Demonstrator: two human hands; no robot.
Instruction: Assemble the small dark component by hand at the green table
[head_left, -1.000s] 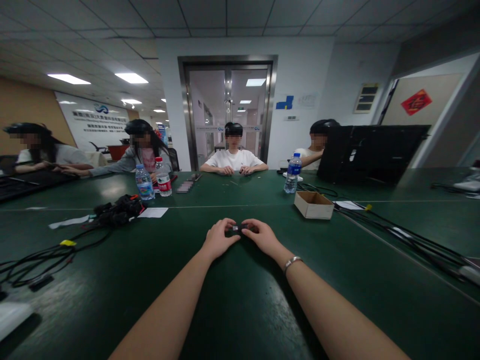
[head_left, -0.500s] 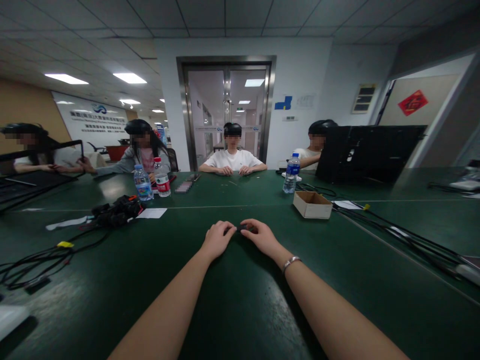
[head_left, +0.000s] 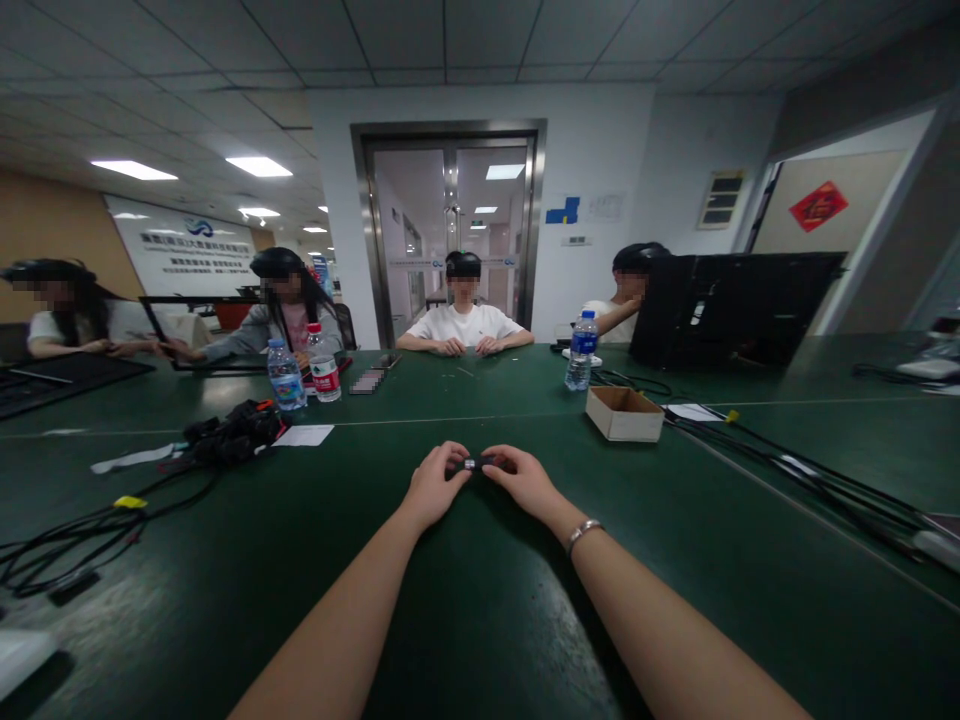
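Note:
Just above the green table [head_left: 480,580], my left hand [head_left: 437,478] pinches what looks like a small black USB flash drive. Its silvery metal plug [head_left: 470,464] points right, out from between thumb and fingers, while most of the body is hidden. Facing it, my right hand [head_left: 521,473] is closed in a pinch on a small black piece [head_left: 487,463], which looks like the cap. Whether the cap touches the plug I cannot tell. A metal bracelet [head_left: 583,535] circles my right wrist.
Ahead right sits an open cardboard box [head_left: 624,413], near a water bottle [head_left: 581,350] and a black monitor [head_left: 735,310]. Black cables [head_left: 810,475] run along the right. At left lie tangled black gear [head_left: 236,432] and two bottles [head_left: 324,365]. Several people sit across the table.
The silvery plug now shows between my hands, where only a dark piece was visible before. My hands have hardly moved. At far left, a person has tilted up a black frame.

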